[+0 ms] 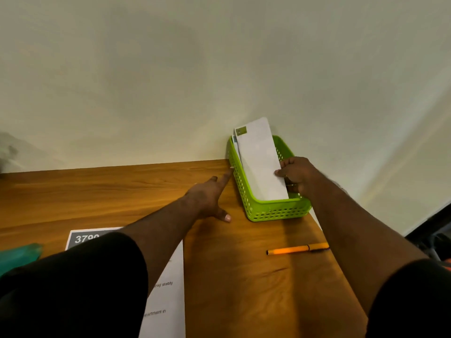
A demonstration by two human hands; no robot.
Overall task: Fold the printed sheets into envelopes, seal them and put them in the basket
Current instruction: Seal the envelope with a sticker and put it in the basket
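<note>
Head view: pen (297, 249) and printed sheet (166, 289) flank basket (268, 211).

One green basket (273, 211); two envelopes (261, 162) in it; one printed sheet (168, 289); one orange pen (296, 250); two hands (207, 198).

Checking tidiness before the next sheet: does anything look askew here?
The white envelope leans tilted in the green plastic basket, its top sticking above the rim; the right hand holds it.
</note>
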